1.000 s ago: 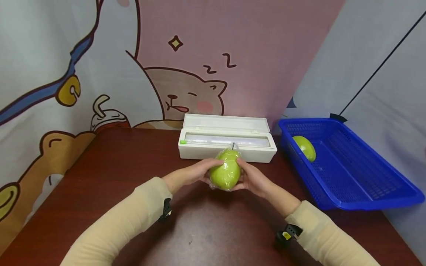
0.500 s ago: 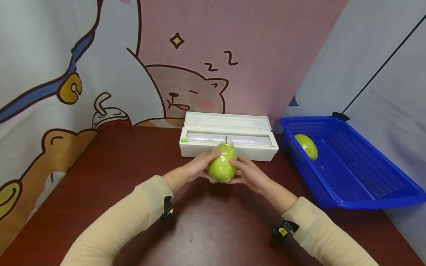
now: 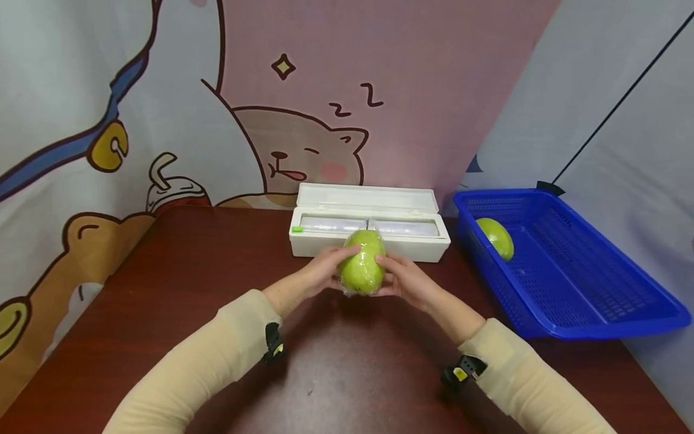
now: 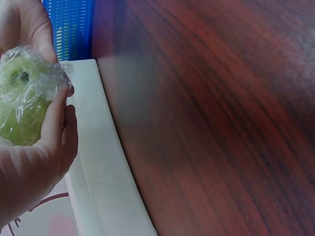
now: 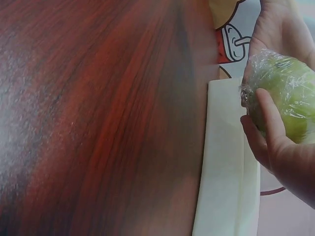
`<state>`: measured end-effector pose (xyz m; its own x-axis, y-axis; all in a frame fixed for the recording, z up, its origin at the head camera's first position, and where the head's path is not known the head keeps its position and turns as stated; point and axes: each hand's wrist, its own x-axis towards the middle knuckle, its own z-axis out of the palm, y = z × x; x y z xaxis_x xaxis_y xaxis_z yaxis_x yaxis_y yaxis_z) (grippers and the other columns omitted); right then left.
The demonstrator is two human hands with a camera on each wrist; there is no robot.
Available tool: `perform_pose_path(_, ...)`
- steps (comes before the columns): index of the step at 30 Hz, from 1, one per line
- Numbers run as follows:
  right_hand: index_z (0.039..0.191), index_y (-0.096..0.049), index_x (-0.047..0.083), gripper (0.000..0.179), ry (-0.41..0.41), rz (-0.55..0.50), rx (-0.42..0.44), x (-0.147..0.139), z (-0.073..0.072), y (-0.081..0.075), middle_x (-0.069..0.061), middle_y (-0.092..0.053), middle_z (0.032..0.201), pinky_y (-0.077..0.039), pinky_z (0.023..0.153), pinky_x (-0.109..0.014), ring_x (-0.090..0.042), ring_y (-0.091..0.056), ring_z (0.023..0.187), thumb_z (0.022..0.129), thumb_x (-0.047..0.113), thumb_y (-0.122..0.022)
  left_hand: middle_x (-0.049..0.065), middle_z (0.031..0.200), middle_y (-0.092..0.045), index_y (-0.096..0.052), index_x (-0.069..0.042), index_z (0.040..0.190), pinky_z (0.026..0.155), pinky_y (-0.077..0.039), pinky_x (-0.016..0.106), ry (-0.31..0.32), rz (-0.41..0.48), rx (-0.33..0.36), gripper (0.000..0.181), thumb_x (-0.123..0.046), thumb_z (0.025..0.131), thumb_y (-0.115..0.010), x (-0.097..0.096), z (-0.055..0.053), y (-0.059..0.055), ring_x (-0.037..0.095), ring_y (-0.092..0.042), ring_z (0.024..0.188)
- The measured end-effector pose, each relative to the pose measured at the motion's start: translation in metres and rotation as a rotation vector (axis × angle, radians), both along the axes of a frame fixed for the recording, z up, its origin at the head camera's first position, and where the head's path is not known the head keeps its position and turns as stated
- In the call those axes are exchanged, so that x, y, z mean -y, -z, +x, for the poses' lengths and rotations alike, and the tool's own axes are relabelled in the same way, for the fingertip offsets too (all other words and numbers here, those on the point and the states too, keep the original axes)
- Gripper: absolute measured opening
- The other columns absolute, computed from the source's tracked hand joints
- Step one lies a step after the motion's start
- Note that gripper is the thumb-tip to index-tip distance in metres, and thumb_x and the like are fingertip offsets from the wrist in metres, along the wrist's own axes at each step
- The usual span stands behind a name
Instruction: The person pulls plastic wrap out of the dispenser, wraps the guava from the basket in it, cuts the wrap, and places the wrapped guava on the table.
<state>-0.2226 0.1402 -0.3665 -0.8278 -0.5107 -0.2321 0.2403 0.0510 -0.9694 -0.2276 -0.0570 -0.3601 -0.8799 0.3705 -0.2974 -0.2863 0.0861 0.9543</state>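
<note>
A pear-shaped green fruit (image 3: 362, 268), wrapped in glossy, crinkled clear film (image 5: 255, 81), sits at the centre of the frame above the wood-grained, dark red bench (image 3: 336, 367). The left hand (image 3: 323, 269) and right hand (image 3: 410, 280) grip its two sides, fingers curved round it. Behind stands a smooth white box (image 3: 417, 248), lid raised; at right, a perforated blue basket (image 3: 612, 333) holds a second green fruit (image 3: 496, 239).

White box and blue basket on a dark red-brown tabletop (image 3: 336, 374).
The long box (image 3: 417, 248), lid raised, stands near the far edge; the perforated basket (image 3: 564, 265) sits just beside it, along the right edge.
</note>
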Motion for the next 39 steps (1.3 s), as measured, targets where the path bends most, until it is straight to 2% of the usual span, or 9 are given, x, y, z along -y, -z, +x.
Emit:
perform_pose_path(7, 0.143, -0.022, -0.009, 0.062, -0.042, 0.039, -0.015, 0.012, 0.001, -0.005, -0.027, -0.044, 0.134, -0.054, 0.086, -0.036, -0.014, -0.063, 0.099, 0.100, 0.034, -0.038, 0.022, 0.130, -0.049, -0.039, -0.003, 0.137, 0.083, -0.054, 0.045, -0.040, -0.026, -0.004, 0.059, -0.042, 0.093, -0.044, 0.011, 0.004, 0.000, 0.038, -0.055, 0.112)
perform_pose_path(10, 0.142, -0.025, -0.008, 0.060, 0.000, 0.055, -0.021, 0.022, 0.002, -0.011, -0.027, -0.045, 0.132, -0.055, 0.085, -0.035, -0.014, -0.063, 0.096, 0.100, 0.034, -0.038, 0.020, 0.131, -0.047, -0.036, -0.006, 0.139, 0.084, -0.053, 0.044, -0.048, -0.040, -0.014, 0.060, -0.043, 0.093, -0.041, 0.017, 0.004, -0.004, 0.037, -0.054, 0.114)
perform_pose_path(14, 0.141, -0.028, -0.008, 0.057, 0.059, 0.052, -0.011, 0.034, 0.000, -0.017, -0.027, -0.047, 0.130, -0.055, 0.084, -0.036, -0.014, -0.063, 0.092, 0.100, 0.032, -0.038, 0.019, 0.136, -0.042, -0.031, -0.008, 0.142, 0.093, -0.048, 0.047, -0.023, -0.021, -0.004, 0.063, -0.046, 0.093, -0.038, 0.026, 0.002, -0.010, 0.038, -0.048, 0.121)
perform_pose_path(19, 0.140, -0.030, -0.009, 0.057, 0.044, 0.036, 0.018, 0.044, -0.004, -0.016, -0.028, -0.043, 0.134, -0.054, 0.086, -0.037, -0.017, -0.062, 0.096, 0.101, 0.032, -0.037, 0.019, 0.133, -0.046, -0.035, -0.004, 0.138, 0.091, -0.050, 0.046, -0.031, -0.031, 0.012, 0.063, -0.046, 0.093, -0.041, 0.036, 0.003, -0.010, 0.035, -0.051, 0.117)
perform_pose_path(25, 0.140, -0.029, -0.007, 0.057, 0.020, 0.024, 0.047, 0.068, -0.012, -0.017, -0.025, -0.041, 0.136, -0.054, 0.085, -0.037, -0.024, -0.058, 0.105, 0.100, 0.033, -0.039, 0.019, 0.126, -0.051, -0.039, -0.002, 0.135, 0.085, -0.054, 0.042, -0.110, -0.054, 0.010, 0.059, -0.045, 0.094, -0.042, 0.057, 0.004, -0.013, 0.029, -0.058, 0.106)
perform_pose_path(32, 0.135, -0.028, -0.007, 0.056, 0.106, 0.003, 0.089, 0.112, -0.023, -0.027, -0.025, -0.043, 0.133, -0.056, 0.080, -0.036, -0.037, -0.053, 0.118, 0.097, 0.030, -0.047, 0.017, 0.127, -0.048, -0.036, -0.002, 0.137, 0.087, -0.053, 0.040, -0.211, -0.113, -0.012, 0.062, -0.047, 0.094, -0.040, 0.089, 0.003, -0.024, 0.026, -0.057, 0.103)
perform_pose_path(36, 0.137, -0.030, -0.007, 0.056, 0.105, -0.001, 0.086, 0.138, -0.030, -0.030, -0.025, -0.046, 0.133, -0.054, 0.085, -0.039, -0.037, -0.052, 0.119, 0.097, 0.029, -0.048, 0.018, 0.132, -0.046, -0.035, -0.002, 0.139, 0.090, -0.052, 0.040, -0.267, -0.156, -0.037, 0.064, -0.048, 0.095, -0.039, 0.109, 0.002, -0.028, 0.027, -0.055, 0.108)
perform_pose_path(39, 0.138, -0.033, -0.007, 0.055, 0.091, -0.012, 0.069, 0.158, -0.036, -0.029, -0.024, -0.046, 0.134, -0.051, 0.091, -0.042, -0.036, -0.051, 0.120, 0.096, 0.024, -0.050, 0.018, 0.131, -0.046, -0.035, 0.000, 0.139, 0.088, -0.053, 0.037, -0.316, -0.174, -0.044, 0.066, -0.048, 0.094, -0.039, 0.125, -0.003, -0.029, 0.024, -0.056, 0.104)
